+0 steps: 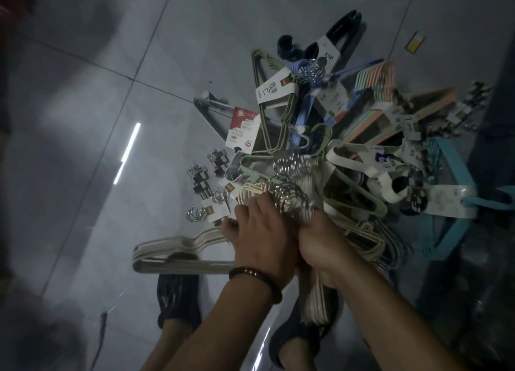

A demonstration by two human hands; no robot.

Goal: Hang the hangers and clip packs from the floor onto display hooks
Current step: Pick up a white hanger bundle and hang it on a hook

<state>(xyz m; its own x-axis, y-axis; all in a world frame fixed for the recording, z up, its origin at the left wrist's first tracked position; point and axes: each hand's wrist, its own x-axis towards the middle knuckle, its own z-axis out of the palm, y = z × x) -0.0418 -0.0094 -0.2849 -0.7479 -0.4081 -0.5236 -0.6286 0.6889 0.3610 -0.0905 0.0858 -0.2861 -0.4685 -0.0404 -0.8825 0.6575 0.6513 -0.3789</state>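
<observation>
A heap of hanger bundles (348, 136) in cream, green, blue, pink and black lies on the grey tiled floor (111, 92). Small clip packs (207, 170) on cards rest at its left edge. My left hand (259, 231), with a bead bracelet at the wrist, grips a bundle of cream hangers (178, 248) near its metal hooks (289, 192). Beside it my right hand (323, 242) is closed on the same cream bundle, part of which hangs down below my hands (317, 306).
My two feet in dark shoes (178, 298) stand just below the heap. A turquoise hanger bundle (446, 203) lies at the right against a dark fixture (496, 175). A small yellow tag (415, 43) lies on the floor at the upper right.
</observation>
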